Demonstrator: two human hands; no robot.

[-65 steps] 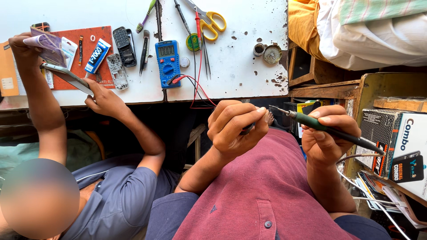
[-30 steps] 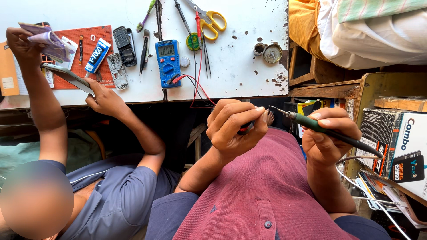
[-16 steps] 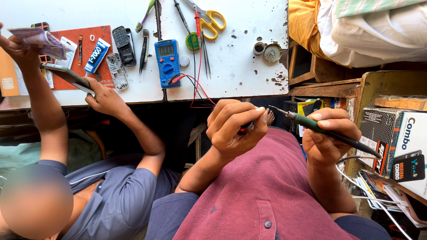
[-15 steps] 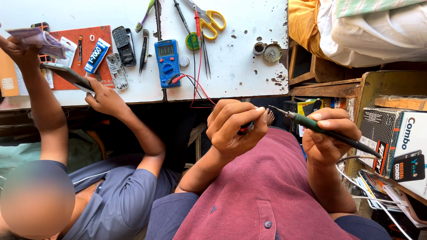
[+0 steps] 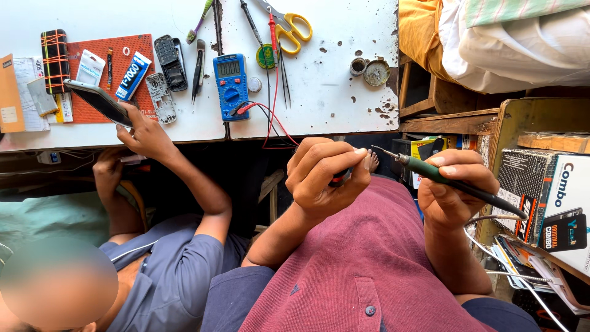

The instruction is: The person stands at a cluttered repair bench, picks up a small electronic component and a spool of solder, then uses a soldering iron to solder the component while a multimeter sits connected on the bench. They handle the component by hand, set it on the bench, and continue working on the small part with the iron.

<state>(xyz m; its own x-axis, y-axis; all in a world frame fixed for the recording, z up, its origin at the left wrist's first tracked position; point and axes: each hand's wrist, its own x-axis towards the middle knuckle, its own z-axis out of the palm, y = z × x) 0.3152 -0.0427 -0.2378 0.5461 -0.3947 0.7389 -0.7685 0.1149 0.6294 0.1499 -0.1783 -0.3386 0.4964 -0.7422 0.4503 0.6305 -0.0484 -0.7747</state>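
White table (image 5: 332,104) stretches beyond both hands, bearing a blue meter (image 5: 230,77) just past the left hand, with yellow scissors (image 5: 289,27) farther off. A co-worker's hand (image 5: 144,132), well to the left, touches a phone (image 5: 98,101) at the table edge. Right hand (image 5: 455,190) grips a green soldering iron (image 5: 442,179), tip aimed at the left hand (image 5: 326,178), which is closed around a small dark part (image 5: 339,178), mostly hidden.
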